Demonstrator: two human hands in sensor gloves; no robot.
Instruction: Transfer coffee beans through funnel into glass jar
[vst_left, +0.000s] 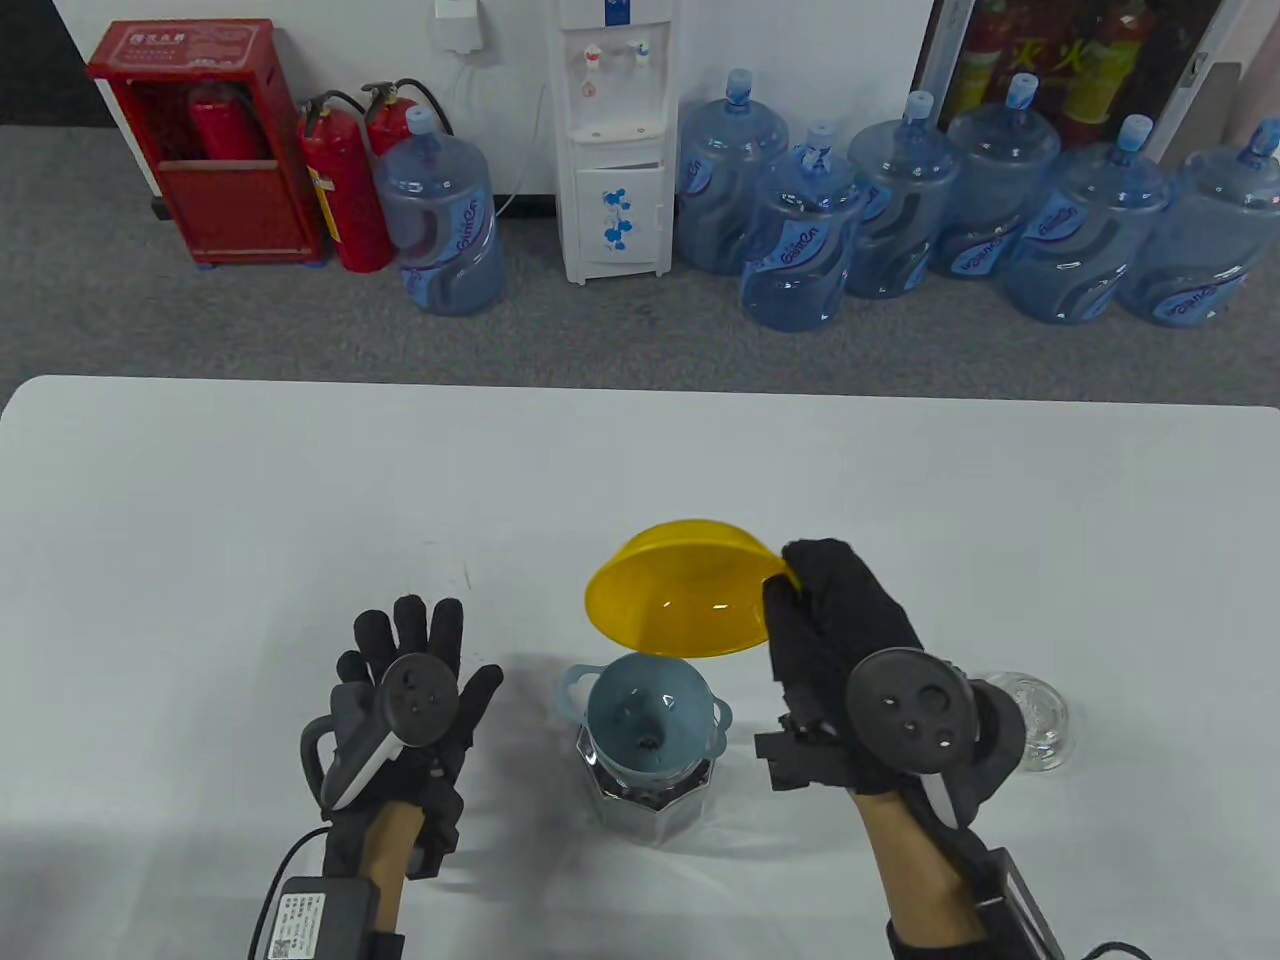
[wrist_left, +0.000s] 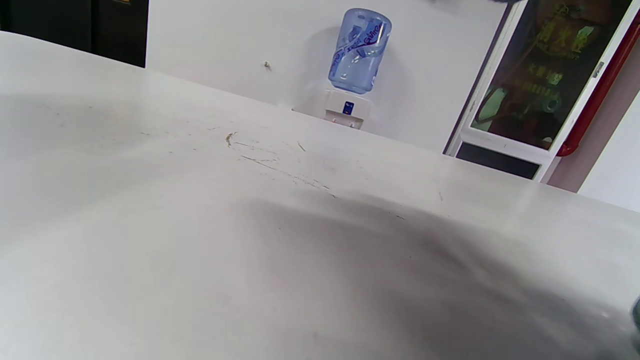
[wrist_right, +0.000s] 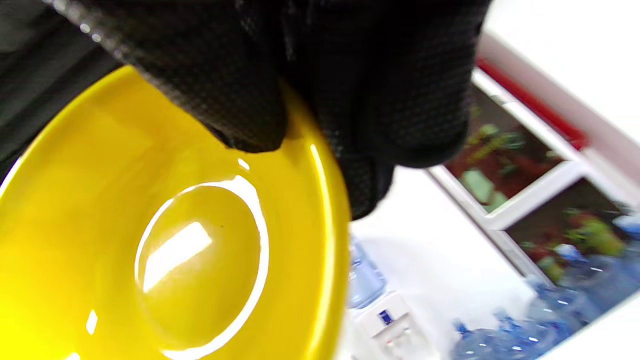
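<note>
A yellow bowl (vst_left: 682, 590) is tilted over a light blue funnel (vst_left: 650, 715) that sits in the mouth of a faceted glass jar (vst_left: 648, 795) near the table's front. My right hand (vst_left: 800, 620) grips the bowl by its right rim. In the right wrist view the bowl (wrist_right: 175, 240) shows a bare, shiny inside, with my fingers (wrist_right: 260, 100) over its rim. A few dark beans lie at the funnel's throat. My left hand (vst_left: 420, 650) rests flat on the table left of the jar, fingers spread, holding nothing. The left wrist view shows only bare table.
A clear glass lid (vst_left: 1035, 718) lies on the white table (vst_left: 300, 500) right of my right hand. Beyond the far edge stand water bottles (vst_left: 800, 240), a dispenser (vst_left: 615, 140) and fire extinguishers (vst_left: 345, 190) on the floor.
</note>
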